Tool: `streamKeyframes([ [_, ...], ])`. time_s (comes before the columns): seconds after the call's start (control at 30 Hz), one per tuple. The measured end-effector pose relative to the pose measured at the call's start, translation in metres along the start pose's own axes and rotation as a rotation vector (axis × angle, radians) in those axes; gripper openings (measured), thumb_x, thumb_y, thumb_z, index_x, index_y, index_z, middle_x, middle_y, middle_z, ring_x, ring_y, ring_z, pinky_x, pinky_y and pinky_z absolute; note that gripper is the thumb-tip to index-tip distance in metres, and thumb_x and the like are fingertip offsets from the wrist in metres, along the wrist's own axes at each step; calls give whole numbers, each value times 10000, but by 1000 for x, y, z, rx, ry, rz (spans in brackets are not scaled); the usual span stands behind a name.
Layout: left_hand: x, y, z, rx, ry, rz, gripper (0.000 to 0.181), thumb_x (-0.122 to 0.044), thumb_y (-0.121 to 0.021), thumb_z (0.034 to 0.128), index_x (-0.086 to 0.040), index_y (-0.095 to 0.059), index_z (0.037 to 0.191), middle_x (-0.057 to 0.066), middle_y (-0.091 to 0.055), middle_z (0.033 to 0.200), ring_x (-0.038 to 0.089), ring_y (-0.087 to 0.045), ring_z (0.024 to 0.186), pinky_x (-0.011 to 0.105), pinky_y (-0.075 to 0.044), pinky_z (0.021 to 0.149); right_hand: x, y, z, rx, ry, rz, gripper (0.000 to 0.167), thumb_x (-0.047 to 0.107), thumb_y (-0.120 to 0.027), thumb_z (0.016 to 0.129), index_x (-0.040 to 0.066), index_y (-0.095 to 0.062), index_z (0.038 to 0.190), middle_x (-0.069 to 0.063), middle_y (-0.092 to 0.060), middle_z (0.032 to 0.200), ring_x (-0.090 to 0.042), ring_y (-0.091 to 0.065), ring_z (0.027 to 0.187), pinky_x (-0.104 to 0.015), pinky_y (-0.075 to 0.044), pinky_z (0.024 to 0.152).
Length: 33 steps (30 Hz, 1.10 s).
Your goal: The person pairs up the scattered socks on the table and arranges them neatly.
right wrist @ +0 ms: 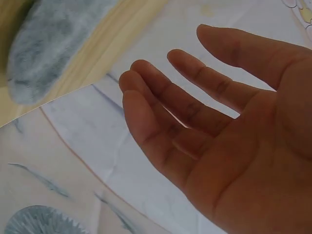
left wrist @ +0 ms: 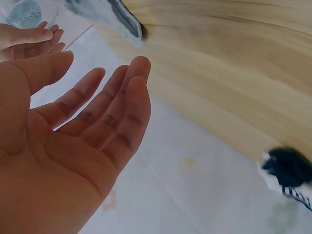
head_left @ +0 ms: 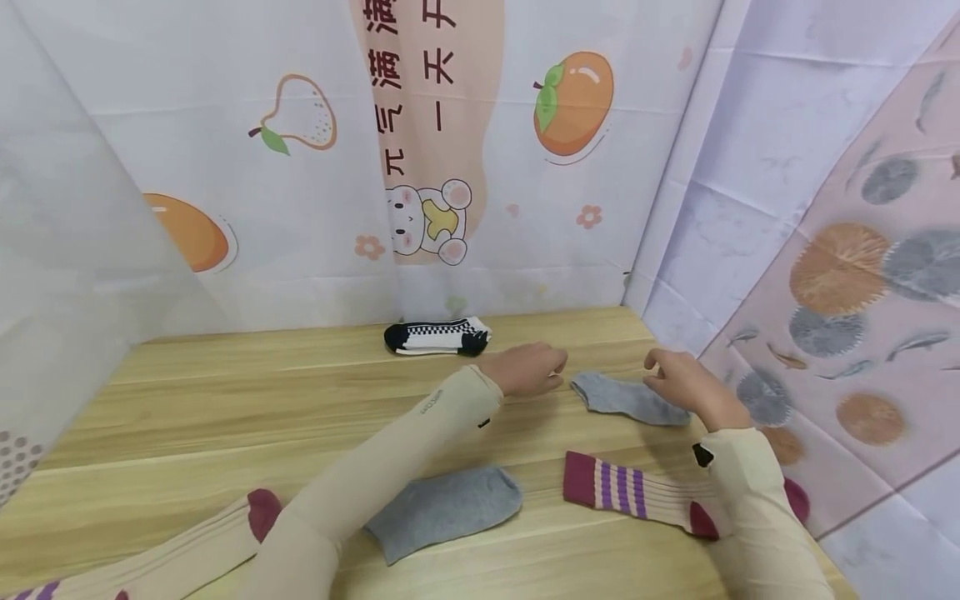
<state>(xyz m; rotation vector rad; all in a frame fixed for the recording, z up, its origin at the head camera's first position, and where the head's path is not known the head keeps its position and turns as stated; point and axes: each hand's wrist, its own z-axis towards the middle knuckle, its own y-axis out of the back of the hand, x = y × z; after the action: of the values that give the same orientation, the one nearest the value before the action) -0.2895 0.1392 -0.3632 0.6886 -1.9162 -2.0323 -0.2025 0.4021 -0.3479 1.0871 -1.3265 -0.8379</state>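
A small grey sock (head_left: 626,398) lies on the wooden table between my two hands. Left of its cuff hovers my left hand (head_left: 525,369), fingers loosely bent and holding nothing. My right hand (head_left: 686,382) is above its toe end, likewise holding nothing. Both wrist views show bare palms, with the left hand (left wrist: 83,122) and the right hand (right wrist: 209,117) apart from the grey sock (right wrist: 53,44). Another grey sock (head_left: 450,508) lies nearer, partly hidden by my left sleeve. A cream sock with purple stripes and maroon ends (head_left: 637,492) runs under my right forearm.
Folded black-and-white checkered socks (head_left: 438,337) lie at the table's back edge. A second cream-and-maroon sock (head_left: 195,542) is at the front left, cut by the frame. Printed curtains (head_left: 480,292) hang behind and along the right of the wooden table (head_left: 225,417).
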Motion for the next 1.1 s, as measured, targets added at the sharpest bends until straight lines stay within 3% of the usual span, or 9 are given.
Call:
streamKeyframes([
  [0.23, -3, -18, 37, 15, 69, -46, 166, -240, -537, 1037, -103, -615, 1088, -13, -634, 918, 88, -553, 741, 229, -464, 682, -20, -2, 2, -22, -13, -30, 300, 129, -560, 974, -107, -558, 1159, -267, -621, 1004, -370, -614, 888, -513, -496, 740],
  [0.5, -4, -38, 67, 50, 192, -26, 192, -289, -518, 1040, -123, -592, 979, -17, -578, 805, 106, -486, 651, 249, -415, 585, -37, -2, -3, 20, -76, -22, 310, 121, -594, 955, -120, -545, 1145, -262, -595, 971, -356, -577, 855, -499, -475, 721],
  [0.73, -9, -53, 89, 77, 299, -73, 236, -276, -531, 1029, -142, -556, 837, -25, -494, 728, 109, -445, 608, 254, -384, 545, -51, -3, -2, 116, -165, -49, 384, 149, -566, 958, -142, -525, 1205, -352, -560, 1181, -449, -565, 1020, -545, -472, 807],
  [0.87, -16, -55, 94, 88, 333, -83, 190, -203, -534, 1020, -140, -605, 855, -33, -529, 754, 107, -474, 627, 246, -401, 541, -56, -6, -3, 136, -174, -43, 257, 111, -562, 910, -102, -583, 1052, -251, -602, 987, -335, -558, 834, -464, -469, 703],
  [1.0, -21, -53, 91, 87, 359, -112, 129, -101, -551, 998, -126, -658, 931, -31, -600, 836, 116, -512, 686, 233, -424, 555, -57, -13, -3, 133, -191, -5, 67, 66, -555, 861, 15, -546, 818, -99, -528, 753, -222, -469, 641, -355, -389, 569],
  [1.1, -19, -53, 89, 99, 355, -153, 114, -71, -554, 988, -104, -653, 943, -15, -607, 859, 127, -509, 710, 229, -420, 570, -56, -19, -2, 120, -192, 9, 145, 32, -535, 826, 76, -463, 709, -54, -468, 657, -182, -423, 550, -315, -349, 512],
])
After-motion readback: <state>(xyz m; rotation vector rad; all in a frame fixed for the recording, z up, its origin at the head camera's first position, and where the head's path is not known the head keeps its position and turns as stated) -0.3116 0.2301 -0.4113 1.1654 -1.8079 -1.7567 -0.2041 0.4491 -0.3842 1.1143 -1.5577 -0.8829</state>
